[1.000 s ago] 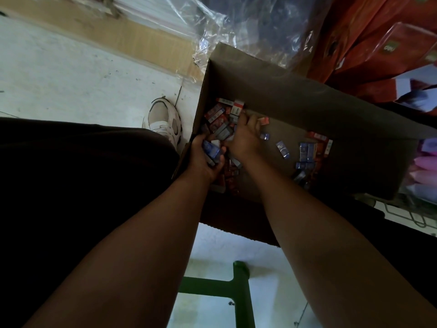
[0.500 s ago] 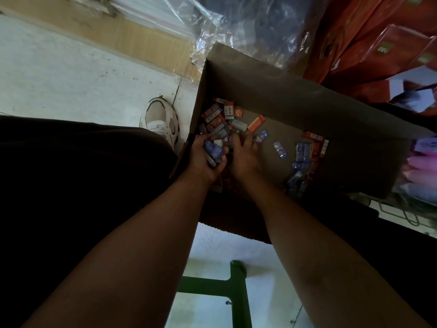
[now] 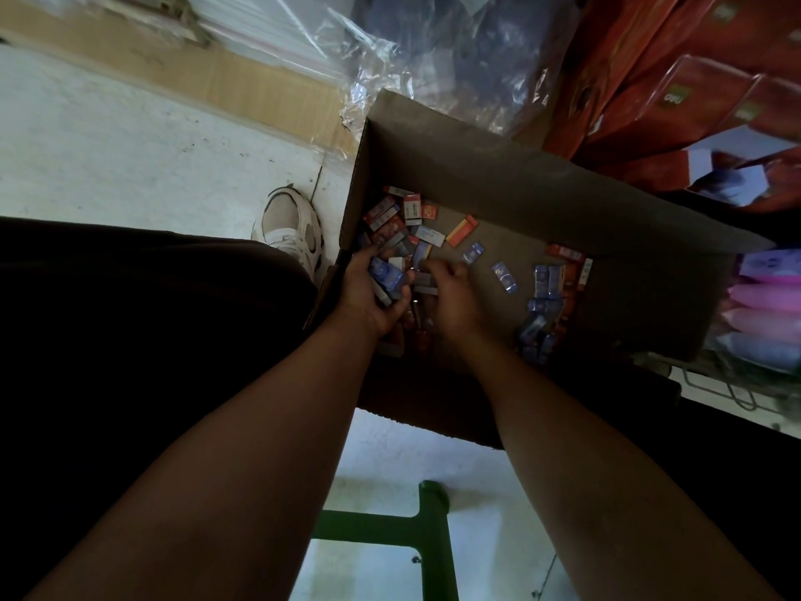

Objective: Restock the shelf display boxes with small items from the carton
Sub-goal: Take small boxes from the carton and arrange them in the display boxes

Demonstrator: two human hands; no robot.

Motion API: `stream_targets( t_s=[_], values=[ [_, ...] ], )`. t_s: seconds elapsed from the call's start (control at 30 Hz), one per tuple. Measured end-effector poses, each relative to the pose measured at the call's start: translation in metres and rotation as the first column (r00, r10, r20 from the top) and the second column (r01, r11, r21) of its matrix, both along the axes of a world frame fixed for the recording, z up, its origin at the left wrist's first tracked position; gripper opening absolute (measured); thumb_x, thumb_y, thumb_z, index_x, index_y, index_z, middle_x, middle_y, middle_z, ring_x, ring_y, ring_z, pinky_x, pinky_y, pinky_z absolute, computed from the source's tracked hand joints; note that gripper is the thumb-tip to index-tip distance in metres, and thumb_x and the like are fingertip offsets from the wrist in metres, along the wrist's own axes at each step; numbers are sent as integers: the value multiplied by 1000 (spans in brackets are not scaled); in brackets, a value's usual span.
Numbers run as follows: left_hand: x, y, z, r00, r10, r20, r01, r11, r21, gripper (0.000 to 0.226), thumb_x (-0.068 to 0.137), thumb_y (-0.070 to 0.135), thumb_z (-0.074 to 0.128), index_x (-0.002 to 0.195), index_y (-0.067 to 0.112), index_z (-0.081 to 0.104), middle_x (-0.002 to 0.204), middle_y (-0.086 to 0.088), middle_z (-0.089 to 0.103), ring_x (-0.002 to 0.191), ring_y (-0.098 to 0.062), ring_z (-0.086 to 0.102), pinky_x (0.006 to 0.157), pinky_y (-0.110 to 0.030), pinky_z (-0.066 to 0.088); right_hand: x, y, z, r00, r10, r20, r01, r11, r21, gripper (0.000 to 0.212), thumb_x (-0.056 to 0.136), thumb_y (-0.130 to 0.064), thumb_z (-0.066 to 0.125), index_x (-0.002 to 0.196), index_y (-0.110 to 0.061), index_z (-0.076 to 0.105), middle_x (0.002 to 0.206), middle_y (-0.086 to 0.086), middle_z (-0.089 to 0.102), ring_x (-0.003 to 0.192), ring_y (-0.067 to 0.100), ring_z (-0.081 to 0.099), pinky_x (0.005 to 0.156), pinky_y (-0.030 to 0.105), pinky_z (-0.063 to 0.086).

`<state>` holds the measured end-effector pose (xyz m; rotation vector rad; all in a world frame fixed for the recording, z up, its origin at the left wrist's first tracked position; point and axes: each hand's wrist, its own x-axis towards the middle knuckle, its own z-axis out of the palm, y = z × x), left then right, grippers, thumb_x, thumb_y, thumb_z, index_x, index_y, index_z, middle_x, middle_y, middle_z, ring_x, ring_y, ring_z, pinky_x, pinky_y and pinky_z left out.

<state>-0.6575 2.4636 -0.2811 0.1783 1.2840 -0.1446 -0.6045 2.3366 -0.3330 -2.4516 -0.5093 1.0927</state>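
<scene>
Inside the carton point(image 3: 542, 184), against its left wall, the left hand point(image 3: 368, 297) gripped a stack of blue packs point(image 3: 388, 277). The right hand point(image 3: 450, 297) pinched a small item from the pile just beside it, fingers curled. More packs point(image 3: 544, 297) lay toward the carton's right wall, bare cardboard floor between.

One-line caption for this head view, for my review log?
Left hand holds a stack of small blue boxes inside the carton while the right hand picks among loose ones.
</scene>
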Motion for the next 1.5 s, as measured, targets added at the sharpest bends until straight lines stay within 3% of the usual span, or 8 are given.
stream_targets(
  t_s=[0.33, 0.53, 0.7, 0.87, 0.93, 1.07, 1.27, 1.5],
  values=[
    [7, 6, 63, 977, -181, 108, 164, 975, 151, 26, 94, 48, 52, 100, 25, 65, 96, 2, 66, 81, -14, 61, 61, -23, 46, 46, -14, 115, 929, -309, -204, 344, 925, 164, 31, 85, -10, 72, 113, -16, 61, 100, -2, 59, 78, 7, 56, 53, 9, 44],
    [16, -8, 162, 914, -210, 347, 162, 973, 163, 37, 92, 52, 53, 105, 21, 68, 102, -3, 71, 88, -16, 66, 68, -29, 54, 59, -8, 266, 983, -142, -115, 175, 911, 373, 33, 77, -15, 81, 105, -23, 65, 98, -5, 63, 87, 8, 57, 79, 25, 48],
    [24, -31, 258, 762, -242, 601, 175, 970, 169, 54, 96, 55, 42, 109, 10, 68, 100, -14, 71, 83, -25, 70, 65, -34, 59, 51, -15, 364, 992, -21, 123, -16, 956, 292, 35, 80, -15, 77, 113, -17, 64, 113, -3, 63, 101, 12, 57, 85, 26, 44],
    [29, -49, 303, 748, -217, 627, 152, 976, 156, 55, 95, 54, 43, 120, 10, 65, 116, -18, 68, 106, -31, 65, 91, -44, 53, 45, -42, 426, 978, -68, 195, -3, 939, 345, 38, 83, -17, 75, 119, -23, 64, 118, -7, 62, 106, 12, 58, 92, 32, 50],
    [28, -61, 315, 767, -170, 619, 135, 986, 102, 55, 96, 53, 42, 124, 11, 63, 119, -19, 67, 111, -33, 63, 93, -45, 52, 42, -56, 441, 974, -123, 190, 40, 919, 392, 38, 84, -20, 75, 120, -28, 64, 114, -8, 61, 102, 11, 58, 87, 28, 51],
    [24, -82, 323, 814, -100, 572, 95, 995, 38, 49, 96, 50, 44, 112, 8, 65, 99, -17, 72, 91, -27, 66, 53, -28, 56, 39, -78, 455, 964, -242, 109, 154, 845, 512, 26, 87, -18, 72, 111, -25, 66, 93, -2, 55, 84, 12, 57, 67, 24, 50],
    [33, -111, 321, 810, -175, 560, 163, 984, 70, 42, 93, 47, 50, 110, 13, 67, 100, -10, 72, 95, -22, 65, 72, -32, 52, 39, -95, 450, 945, -287, 157, 169, 839, 518, 19, 85, -23, 73, 101, -27, 65, 96, -1, 60, 87, 16, 63, 72, 33, 57],
    [51, -141, 326, 813, -228, 536, 208, 973, 98, 25, 91, 37, 55, 90, 14, 66, 73, -4, 68, 74, -15, 59, 68, -24, 46, 45, -109, 436, 905, -347, 245, 193, 850, 490, 22, 83, -28, 75, 100, -25, 62, 85, -13, 52, 76, 5, 56, 58, 19, 46]
  ],
)
